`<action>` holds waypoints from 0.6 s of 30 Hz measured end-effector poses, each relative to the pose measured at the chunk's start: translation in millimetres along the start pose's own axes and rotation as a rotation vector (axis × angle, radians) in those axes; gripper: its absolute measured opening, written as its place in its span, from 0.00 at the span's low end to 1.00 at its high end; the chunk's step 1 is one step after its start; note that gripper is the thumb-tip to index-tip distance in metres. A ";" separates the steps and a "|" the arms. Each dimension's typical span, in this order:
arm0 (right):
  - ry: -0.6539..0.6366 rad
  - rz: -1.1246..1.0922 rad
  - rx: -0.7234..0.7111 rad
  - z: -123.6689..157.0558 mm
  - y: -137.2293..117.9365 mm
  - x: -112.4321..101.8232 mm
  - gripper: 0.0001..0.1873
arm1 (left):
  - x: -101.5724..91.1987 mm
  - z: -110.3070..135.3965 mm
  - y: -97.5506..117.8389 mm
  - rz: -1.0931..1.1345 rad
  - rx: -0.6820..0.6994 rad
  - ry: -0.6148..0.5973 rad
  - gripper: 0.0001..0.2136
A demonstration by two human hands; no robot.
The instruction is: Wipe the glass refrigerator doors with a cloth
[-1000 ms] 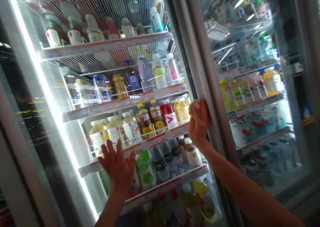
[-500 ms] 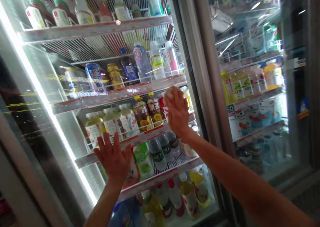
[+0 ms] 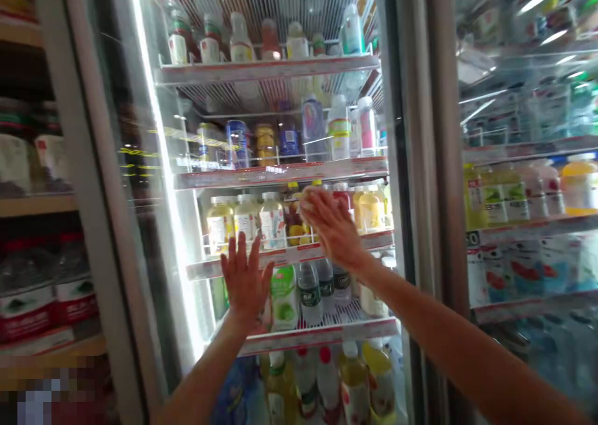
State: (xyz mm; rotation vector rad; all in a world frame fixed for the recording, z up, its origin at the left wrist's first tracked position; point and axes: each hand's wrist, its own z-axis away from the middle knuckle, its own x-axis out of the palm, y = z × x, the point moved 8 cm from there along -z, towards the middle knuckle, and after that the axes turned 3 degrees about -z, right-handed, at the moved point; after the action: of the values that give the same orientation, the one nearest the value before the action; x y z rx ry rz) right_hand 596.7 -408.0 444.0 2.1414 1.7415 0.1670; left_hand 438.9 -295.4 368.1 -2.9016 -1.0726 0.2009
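Note:
A lit drinks cooler stands before me behind a glass door (image 3: 280,225). My left hand (image 3: 245,281) lies flat on the glass, fingers spread and pointing up, level with the shelf of pale tea bottles (image 3: 247,222). My right hand (image 3: 329,225) is also flat on the glass, higher and to the right, over the orange-label bottles (image 3: 294,219). A pale cloth or wad seems to sit under its fingertips, blurred. Green-capped water bottles (image 3: 311,291) stand on the shelf below.
The door's right frame (image 3: 411,194) runs upright beside my right arm. A second cooler door (image 3: 527,194) with juice bottles is further right. On the left, wooden shelves (image 3: 37,204) hold packaged goods. Cans (image 3: 238,141) and bottles fill the upper shelves.
My right hand left the door frame and slid left across the glass to the middle. My left hand stays flat on the glass. The view has swung left, showing shelves beside the cooler.

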 end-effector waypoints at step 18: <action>0.110 -0.244 0.237 -28.6 13.8 -16.2 0.22 | -32.7 -79.1 -44.3 0.180 -0.173 -0.095 0.26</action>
State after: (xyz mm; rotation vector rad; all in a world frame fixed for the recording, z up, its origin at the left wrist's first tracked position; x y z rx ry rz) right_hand 596.5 -419.9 477.6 2.0860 2.1642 0.0126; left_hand 396.4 -282.5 453.7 -3.1757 -0.8810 0.2674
